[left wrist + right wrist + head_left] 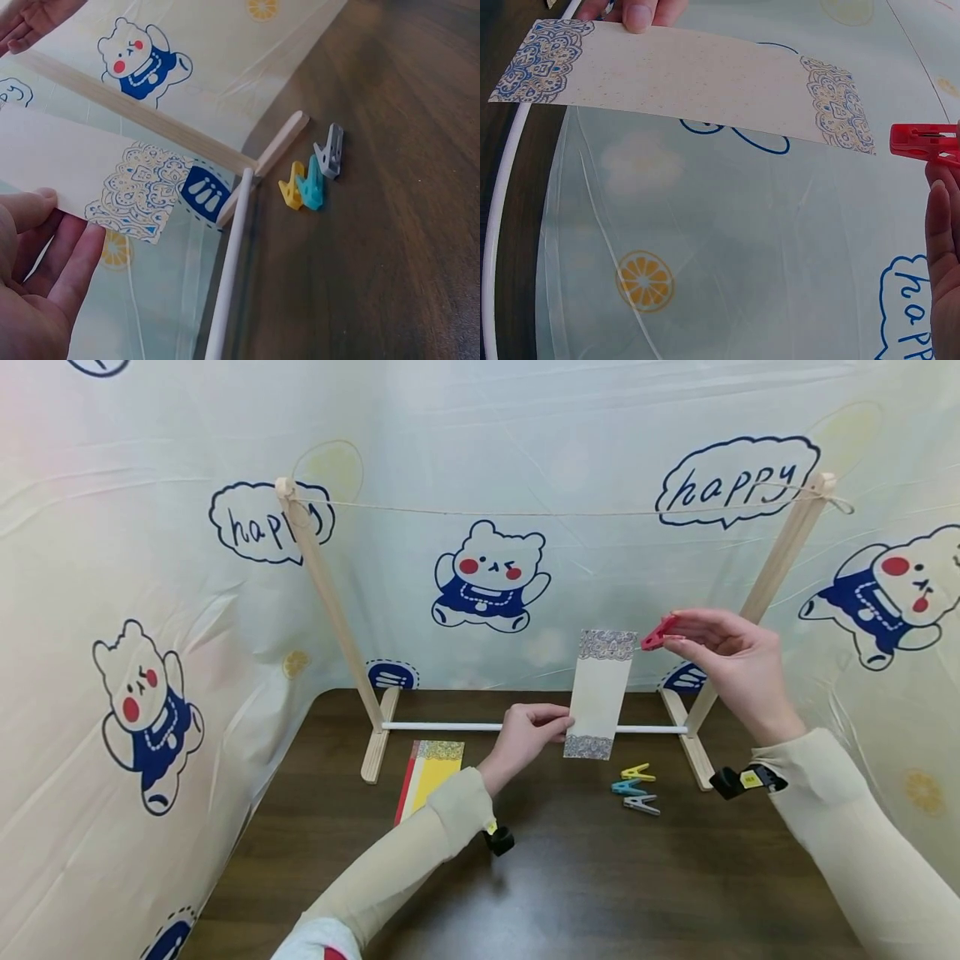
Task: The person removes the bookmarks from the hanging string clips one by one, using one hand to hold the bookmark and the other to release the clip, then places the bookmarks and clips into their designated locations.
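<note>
My left hand [525, 742] pinches the long left edge of a cream card [602, 693] with lacy blue patterned bands at both ends. The card is held up, slightly tilted, in front of the white rod [442, 727]. In the left wrist view the thumb [26, 210] lies on the card's face, with fingers behind it. My right hand [738, 668] pinches a red clothespin [660, 633] just right of the card's top corner. The right wrist view shows a small gap between the clothespin [922, 141] and the card's end [844, 105].
A string [480, 513] spans two wooden posts [330, 602] above the card. Yellow [637, 772], blue [628, 787] and grey [641, 804] clothespins lie on the dark table [600, 893] at right. Yellow and red patterned cards [435, 772] lie left, partly behind the left arm.
</note>
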A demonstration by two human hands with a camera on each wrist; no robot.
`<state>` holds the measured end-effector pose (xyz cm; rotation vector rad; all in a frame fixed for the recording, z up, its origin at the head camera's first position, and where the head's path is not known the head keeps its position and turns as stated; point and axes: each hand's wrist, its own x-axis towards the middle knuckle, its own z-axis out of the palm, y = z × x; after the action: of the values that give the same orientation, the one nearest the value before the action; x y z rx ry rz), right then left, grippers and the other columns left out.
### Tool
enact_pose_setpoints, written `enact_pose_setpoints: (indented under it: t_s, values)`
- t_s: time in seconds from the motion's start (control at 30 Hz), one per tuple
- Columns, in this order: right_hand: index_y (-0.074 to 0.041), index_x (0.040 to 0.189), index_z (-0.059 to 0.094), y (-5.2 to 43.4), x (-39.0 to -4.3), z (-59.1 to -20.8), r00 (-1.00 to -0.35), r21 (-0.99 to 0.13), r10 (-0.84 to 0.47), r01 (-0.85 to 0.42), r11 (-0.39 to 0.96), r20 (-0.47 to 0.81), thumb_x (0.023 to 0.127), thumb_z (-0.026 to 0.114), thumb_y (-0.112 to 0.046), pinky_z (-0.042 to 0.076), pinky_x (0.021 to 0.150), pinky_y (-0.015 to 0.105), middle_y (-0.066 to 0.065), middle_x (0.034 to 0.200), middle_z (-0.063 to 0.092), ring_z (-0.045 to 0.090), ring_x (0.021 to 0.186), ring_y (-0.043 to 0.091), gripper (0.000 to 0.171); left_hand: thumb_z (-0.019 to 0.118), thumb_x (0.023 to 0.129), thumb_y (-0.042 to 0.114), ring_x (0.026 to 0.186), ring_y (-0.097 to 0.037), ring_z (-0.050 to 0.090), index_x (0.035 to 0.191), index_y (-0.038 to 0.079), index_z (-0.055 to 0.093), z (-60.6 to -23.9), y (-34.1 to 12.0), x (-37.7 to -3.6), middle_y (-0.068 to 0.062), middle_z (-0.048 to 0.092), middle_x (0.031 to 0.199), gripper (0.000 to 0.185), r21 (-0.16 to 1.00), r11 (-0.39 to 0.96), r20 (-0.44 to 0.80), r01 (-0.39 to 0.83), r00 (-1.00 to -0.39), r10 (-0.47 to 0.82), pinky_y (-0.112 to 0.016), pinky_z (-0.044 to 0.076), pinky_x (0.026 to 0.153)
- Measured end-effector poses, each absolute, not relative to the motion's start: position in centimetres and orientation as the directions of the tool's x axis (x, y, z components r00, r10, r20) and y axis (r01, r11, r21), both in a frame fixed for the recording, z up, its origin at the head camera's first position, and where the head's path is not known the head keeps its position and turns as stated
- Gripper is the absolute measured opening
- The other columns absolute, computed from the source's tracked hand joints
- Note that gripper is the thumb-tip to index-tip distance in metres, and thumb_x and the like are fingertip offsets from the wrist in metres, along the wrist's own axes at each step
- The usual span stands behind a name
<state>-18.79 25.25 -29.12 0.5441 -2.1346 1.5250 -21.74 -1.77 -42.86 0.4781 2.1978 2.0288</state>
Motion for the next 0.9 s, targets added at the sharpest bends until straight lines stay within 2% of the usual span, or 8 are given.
enact_pose_setpoints:
  t_s: [0.2, 0.43, 0.67, 0.8, 0.9]
  values:
    - [0.000, 0.129, 0.070, 25.3, -18.2, -29.8, -0.830, -0.773, -0.057, -0.541, 0.331, 0.556, 0.094, 0.075, 0.000, 0.055, 0.088, 0.015, -0.005, 0.116, 0.076, 0.073, 0.102, 0.010, 0.035, 0.075, 0.097, 0.012, 0.088, -0.018, 0.077, 0.116, 0.001, 0.079, -43.3, -2.3, -21.4, -0.011, 0.078, 0.109, 0.021, 0.988, 0.066, 0.116, 0.142, -0.948, 0.296, -0.036, 0.063, 0.083]
    - [0.001, 0.130, 0.069, 25.3, -17.8, -30.4, -0.834, -0.771, -0.064, -0.534, 0.346, 0.549, 0.095, 0.074, 0.000, 0.056, 0.088, 0.015, -0.007, 0.116, 0.076, 0.073, 0.102, 0.008, 0.035, 0.076, 0.096, 0.012, 0.087, -0.018, 0.077, 0.115, 0.003, 0.080, -43.5, -3.2, -21.2, -0.010, 0.079, 0.108, 0.021, 0.987, 0.085, 0.109, 0.139, -0.950, 0.291, -0.044, 0.062, 0.087]
    - [0.006, 0.129, 0.068, 25.6, -17.4, -31.0, -0.833, -0.791, -0.067, -0.544, 0.281, 0.549, 0.093, 0.074, 0.006, 0.056, 0.088, 0.016, -0.003, 0.116, 0.077, 0.073, 0.102, 0.010, 0.036, 0.076, 0.097, 0.012, 0.087, -0.018, 0.077, 0.116, 0.003, 0.079, -43.9, -3.9, -21.0, -0.011, 0.079, 0.109, 0.021, 0.983, 0.106, 0.110, 0.148, -0.948, 0.297, -0.031, 0.063, 0.081]
    - [0.003, 0.129, 0.069, 25.7, -17.1, -31.4, -0.840, -0.794, -0.062, -0.532, 0.295, 0.539, 0.094, 0.074, 0.004, 0.056, 0.088, 0.015, -0.004, 0.117, 0.076, 0.073, 0.103, 0.009, 0.036, 0.076, 0.097, 0.012, 0.087, -0.020, 0.077, 0.116, 0.003, 0.079, -44.0, -4.3, -20.7, -0.011, 0.079, 0.109, 0.022, 0.983, 0.112, 0.105, 0.143, -0.951, 0.291, -0.032, 0.063, 0.081]
    - [0.002, 0.130, 0.069, 25.8, -16.9, -31.5, -0.845, -0.795, -0.062, -0.523, 0.308, 0.532, 0.094, 0.074, 0.003, 0.056, 0.087, 0.016, -0.005, 0.117, 0.076, 0.073, 0.103, 0.009, 0.036, 0.076, 0.096, 0.012, 0.088, -0.023, 0.077, 0.115, 0.002, 0.079, -44.2, -4.5, -20.6, -0.013, 0.078, 0.108, 0.022, 0.984, 0.104, 0.107, 0.142, -0.951, 0.289, -0.038, 0.063, 0.084]
